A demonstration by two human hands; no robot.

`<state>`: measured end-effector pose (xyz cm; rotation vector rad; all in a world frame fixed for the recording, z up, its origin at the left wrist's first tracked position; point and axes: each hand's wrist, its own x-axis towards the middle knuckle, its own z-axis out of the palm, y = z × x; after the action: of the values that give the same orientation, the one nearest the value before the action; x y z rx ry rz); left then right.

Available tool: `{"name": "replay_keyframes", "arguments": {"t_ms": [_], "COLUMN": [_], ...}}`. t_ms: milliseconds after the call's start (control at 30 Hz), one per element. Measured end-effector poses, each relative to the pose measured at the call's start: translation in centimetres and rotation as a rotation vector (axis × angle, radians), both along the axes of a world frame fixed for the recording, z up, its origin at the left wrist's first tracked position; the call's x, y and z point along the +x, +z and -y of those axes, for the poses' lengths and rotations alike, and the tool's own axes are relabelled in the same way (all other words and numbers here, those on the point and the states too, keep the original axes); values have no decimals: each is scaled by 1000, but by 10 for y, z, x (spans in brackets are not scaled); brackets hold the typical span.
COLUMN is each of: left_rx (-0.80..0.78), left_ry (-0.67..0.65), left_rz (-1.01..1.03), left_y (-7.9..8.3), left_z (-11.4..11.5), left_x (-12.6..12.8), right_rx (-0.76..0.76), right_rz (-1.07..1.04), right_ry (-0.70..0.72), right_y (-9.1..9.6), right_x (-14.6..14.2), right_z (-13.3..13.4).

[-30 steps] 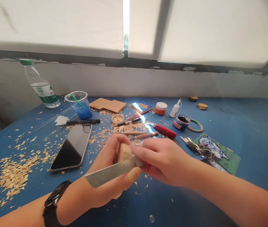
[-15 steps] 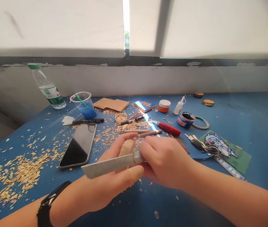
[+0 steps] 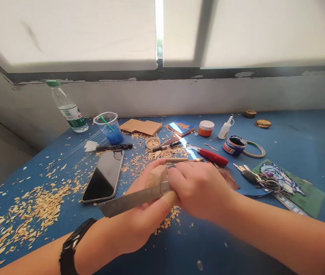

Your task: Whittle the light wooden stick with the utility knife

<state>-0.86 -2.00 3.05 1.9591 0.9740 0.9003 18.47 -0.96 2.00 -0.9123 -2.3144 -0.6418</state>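
My left hand (image 3: 142, 219) is wrapped round a small pale wooden piece (image 3: 156, 176), held just above the blue table (image 3: 308, 141). My right hand (image 3: 199, 189) is closed on the handle of a long flat knife blade (image 3: 130, 199). The blade lies across the wood and points left over my left thumb. A black watch (image 3: 70, 250) sits on my left wrist. Wood shavings (image 3: 33, 210) lie scattered on the table to the left and under my hands.
A black phone (image 3: 105, 176) lies left of my hands. Behind are a plastic bottle (image 3: 67, 107), a cup of blue liquid (image 3: 109, 128), wood boards (image 3: 141, 126), a red-handled tool (image 3: 208, 154), paint pots (image 3: 235, 145), a glue bottle (image 3: 225, 128) and keys (image 3: 254, 178).
The knife blade has slid down and left across the wood, and both hands shifted slightly right. The camera has turned a little to the left.
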Motion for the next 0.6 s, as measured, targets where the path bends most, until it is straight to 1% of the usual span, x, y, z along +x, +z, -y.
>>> {"name": "replay_keyframes", "arguments": {"t_ms": [100,200,267,333,367,400,433,533,600], "left_rx": [-34,-124,-226,-354,-402,-435,-457,-500,-529], "left_ry": [-35,-22,57,162,179,176,144,43,29], "left_rz": [-17,76,158,270,308,330,324,241,203], "left_y": [-2,-8,-13,-16,-17,-17,-16,-11,-9], "left_z": [3,6,7,5,4,2,-1,-8,-9], "left_x": [5,10,14,15,15,13,11,3,0], "right_rx": [-51,-80,-106,-164,-204,-245,-290,-459,-562], "right_rz": [-14,-35,-47,-53,-50,-41,-23,63,114], "right_ry": [-75,-152,-231,-331,-361,-364,-332,-137,-88], "right_y": [0,0,1,3,4,6,8,15,22], "right_x": [-1,-4,-6,-6,-6,-5,-4,-1,1], "right_z": [5,9,12,13,13,13,13,8,5]}}
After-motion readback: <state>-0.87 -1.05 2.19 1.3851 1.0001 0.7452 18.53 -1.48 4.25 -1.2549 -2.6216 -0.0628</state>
